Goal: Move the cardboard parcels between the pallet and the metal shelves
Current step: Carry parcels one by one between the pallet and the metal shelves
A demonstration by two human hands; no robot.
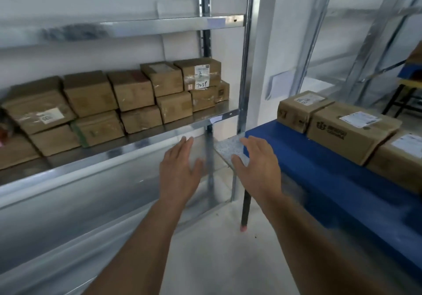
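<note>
White walls stand behind the metal shelves (212,117), where the cardboard parcels (127,102) sit in two layers on the middle shelf. On your right, the blue pallet (319,169) carries three more parcels (349,132) in a row along its far edge. Your left hand (179,172) and your right hand (258,169) hang in the air in front of the shelf post, fingers straight and a little spread, holding nothing and touching nothing.
</note>
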